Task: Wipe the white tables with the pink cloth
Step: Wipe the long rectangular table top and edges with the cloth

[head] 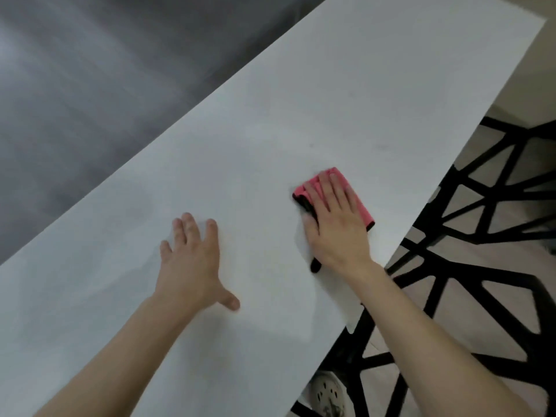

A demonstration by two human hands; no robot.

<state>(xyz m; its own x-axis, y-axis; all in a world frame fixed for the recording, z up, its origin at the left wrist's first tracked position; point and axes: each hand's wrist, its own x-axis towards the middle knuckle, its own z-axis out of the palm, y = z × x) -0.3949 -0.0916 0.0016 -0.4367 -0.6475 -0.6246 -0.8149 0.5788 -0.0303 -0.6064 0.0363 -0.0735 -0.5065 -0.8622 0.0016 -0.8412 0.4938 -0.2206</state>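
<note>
A long white table (346, 94) runs diagonally across the view. A folded pink cloth (359, 203) with a black edge lies on it near the right edge. My right hand (334, 218) presses flat on the cloth with straight fingers, covering most of it. My left hand (192, 260) rests flat on the bare tabletop to the left of the cloth, fingers spread, holding nothing.
A black chair (481, 236) with an open web pattern stands close against the table's right edge. A grey wall (90, 85) lies along the table's far left side. A white socket strip (328, 395) sits on the floor below the table edge.
</note>
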